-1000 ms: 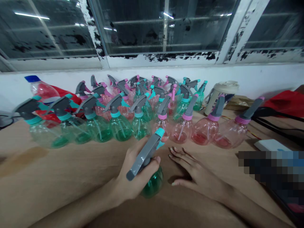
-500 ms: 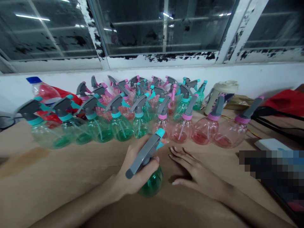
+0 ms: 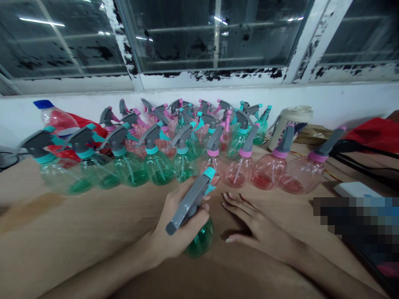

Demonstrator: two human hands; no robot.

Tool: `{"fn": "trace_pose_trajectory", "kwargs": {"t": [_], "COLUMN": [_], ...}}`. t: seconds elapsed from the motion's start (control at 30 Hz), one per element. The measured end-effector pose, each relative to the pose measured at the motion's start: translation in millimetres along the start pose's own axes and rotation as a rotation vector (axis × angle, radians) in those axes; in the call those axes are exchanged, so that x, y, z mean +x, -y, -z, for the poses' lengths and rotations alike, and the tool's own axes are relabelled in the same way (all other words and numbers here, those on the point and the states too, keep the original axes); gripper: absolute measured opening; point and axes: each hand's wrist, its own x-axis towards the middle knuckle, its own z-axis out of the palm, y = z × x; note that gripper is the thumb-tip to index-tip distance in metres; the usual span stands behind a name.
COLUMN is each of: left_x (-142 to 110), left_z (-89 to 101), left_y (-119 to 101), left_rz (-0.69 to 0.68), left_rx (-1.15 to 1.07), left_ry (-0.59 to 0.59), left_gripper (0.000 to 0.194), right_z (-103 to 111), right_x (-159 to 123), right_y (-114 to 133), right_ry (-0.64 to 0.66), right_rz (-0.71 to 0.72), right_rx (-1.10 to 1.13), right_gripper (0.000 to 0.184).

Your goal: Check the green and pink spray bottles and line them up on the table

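One spray bottle [image 3: 189, 203] is gripped in the left hand [image 3: 181, 238], the right [image 3: 256, 224] spread on the table [image 3: 109, 220].

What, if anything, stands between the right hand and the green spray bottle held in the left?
Nothing visible: only tabletop shows between the right hand and the green spray bottle, though the left hand wraps its upper part.

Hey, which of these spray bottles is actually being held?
The green spray bottle gripped in the left hand; the other spray bottles stand grouped behind it.
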Motion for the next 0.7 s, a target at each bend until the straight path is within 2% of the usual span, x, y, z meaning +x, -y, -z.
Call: {"fn": "trace_pose_trajectory", "kwargs": {"t": [0.2,0.4,0.7], "left_x": [0.8,-0.5,-1.7], "left_z": [-0.6,-0.3,-0.7], "left_y": [0.6,1.8,1.5], "left_rz": [0.018,0.013,0.024], "left_rx": [0.019,0.004,0.015], "left_ry": [-0.004,-0.005,-0.009], "left_gripper": [0.012,0.02,0.01], "right_z": [0.4,1.9,1.0], "right_x": [0.6,0.9,0.7], "right_y": [0.2,1.1,1.5], "right_ry": [0.013,0.027,-0.001], "right_rz": [0.001,-0.008,-0.009], "right_rx": [-0.009,-0.028,-0.009], "right_gripper": [0.075,0.074,0.074]}}
